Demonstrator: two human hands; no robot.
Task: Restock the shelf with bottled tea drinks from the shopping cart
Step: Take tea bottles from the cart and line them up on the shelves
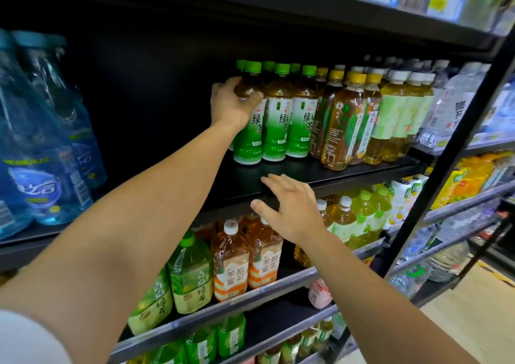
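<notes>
Nearest us, our right hand [289, 210] rests on the front edge of the shelf [348, 174] with fingers spread, holding nothing. Farther in, our left hand [232, 103] grips the shoulder of a green tea bottle [249, 129] standing at the left end of the row. Gripped that high, the bottle could tip as we let go and knock the neighbouring bottles [289, 121] over.

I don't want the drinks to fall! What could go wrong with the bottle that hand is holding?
The left hand grips the green tea bottle at the row's open end, with bare shelf beside it, so it might tip that way when released. Pushing it could also knock the tightly packed bottles next to it. The right hand only rests on the shelf edge, steadying nothing.
</notes>
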